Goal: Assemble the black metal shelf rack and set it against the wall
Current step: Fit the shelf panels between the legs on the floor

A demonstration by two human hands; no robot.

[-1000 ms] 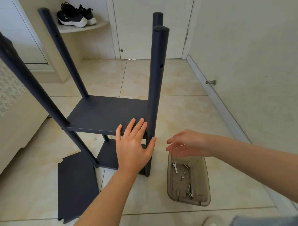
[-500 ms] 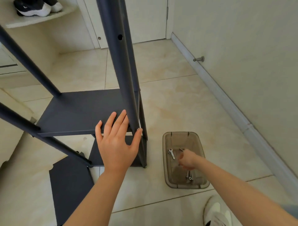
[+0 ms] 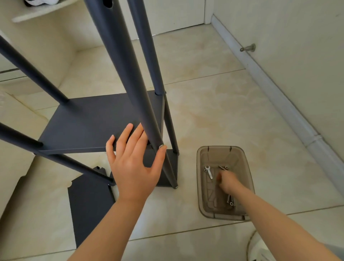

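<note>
Beige tile floor [image 3: 214, 115], glossy, grout lines showing. A pale wall [image 3: 297, 46] runs along the right with a white baseboard [image 3: 279, 96] and a metal door stop [image 3: 247, 48] low on it. White door [image 3: 176, 13] at the far end. Top left, a corner shelf [image 3: 42, 11] carries a shoe [image 3: 41, 1] (mostly cut off by the frame edge).

Black shelf rack [image 3: 96, 119] stands upright on the floor, centre-left, apart from the wall. Two shelves are fitted, and four round posts [image 3: 143, 46] rise past the top of view. The front-right post [image 3: 126, 65] is nearest the camera, with a bolt head [image 3: 161, 146] on it at the upper shelf's level. A loose panel [image 3: 89, 208], same black, lies flat on the floor just beside the rack's front-left foot.

Translucent brown bin [image 3: 219, 148] sits on the floor between rack and wall, near the rack's right feet. In it are a small wrench [image 3: 208, 171] at the far left and bolts [image 3: 230, 200] toward the near end.

Left hand [image 3: 134, 167]: fingers spread wide over the upper shelf's front edge, thumb against the front-right post by the bolt head. Right hand [image 3: 228, 181] is down inside the bin, fingers curled downward and blurred. Cannot tell whether they hold anything.
</note>
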